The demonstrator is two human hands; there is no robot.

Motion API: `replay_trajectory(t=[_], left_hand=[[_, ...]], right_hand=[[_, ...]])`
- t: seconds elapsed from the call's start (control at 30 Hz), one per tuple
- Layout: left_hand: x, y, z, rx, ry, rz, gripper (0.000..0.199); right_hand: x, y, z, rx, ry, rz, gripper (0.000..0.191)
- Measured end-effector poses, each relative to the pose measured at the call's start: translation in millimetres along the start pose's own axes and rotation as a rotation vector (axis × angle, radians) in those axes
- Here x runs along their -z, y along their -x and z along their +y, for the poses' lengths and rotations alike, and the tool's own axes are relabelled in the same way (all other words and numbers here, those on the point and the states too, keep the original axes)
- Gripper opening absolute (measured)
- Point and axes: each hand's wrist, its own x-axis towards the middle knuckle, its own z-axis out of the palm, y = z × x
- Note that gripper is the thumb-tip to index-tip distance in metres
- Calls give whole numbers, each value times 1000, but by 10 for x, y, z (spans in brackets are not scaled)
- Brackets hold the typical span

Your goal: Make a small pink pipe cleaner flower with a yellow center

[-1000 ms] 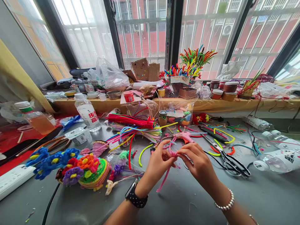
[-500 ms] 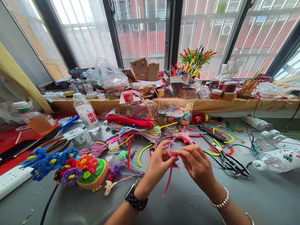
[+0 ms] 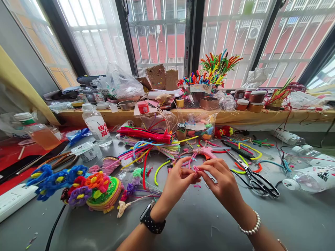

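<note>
A pink pipe cleaner [image 3: 195,168], bent into a small coil or loop, is pinched between my two hands above the grey table. My left hand [image 3: 180,179] grips it from the left with thumb and forefinger. From the right, the fingertips of my right hand [image 3: 220,177] close on the same piece, touching or nearly touching the left ones. Part of the pipe cleaner is hidden behind the fingers. Just beyond the hands lies a pink glue gun [image 3: 205,152]. Large scissors [image 3: 258,183] rest to the right of my right hand.
Bundled pipe cleaners [image 3: 146,135] lie behind the hands. Fuzzy flowers [image 3: 59,179] and a round multicoloured piece [image 3: 107,195] sit at left, near an upright water bottle [image 3: 96,125]. Another bottle [image 3: 311,178] lies on its side at right. A cluttered sill [image 3: 117,116] runs along the back.
The long pink end that hung below my hands no longer shows there. My right hand has shifted slightly and its fingers have changed their pinch; the left has barely moved.
</note>
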Motion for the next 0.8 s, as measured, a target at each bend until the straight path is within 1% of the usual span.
replay_trajectory(t=[0.13,0.3,0.43,0.63,0.8], left_hand=[[-7,9,0,-18,-27,-21,49],[6,8,12,-26,-64,-69,29],[53,-4,28,5,-87,-161,26],[74,-7,60,30,-76,-160,25],[80,-3,31,27,-153,-155,22]], right_hand=[[9,-5,-4,-10,1,-6,9],[28,-11,-18,-58,-43,-19,8],[49,-32,-25,-89,-97,-60,7],[101,-42,-6,-63,-115,-162,8],[115,-31,22,1,-82,-221,7]])
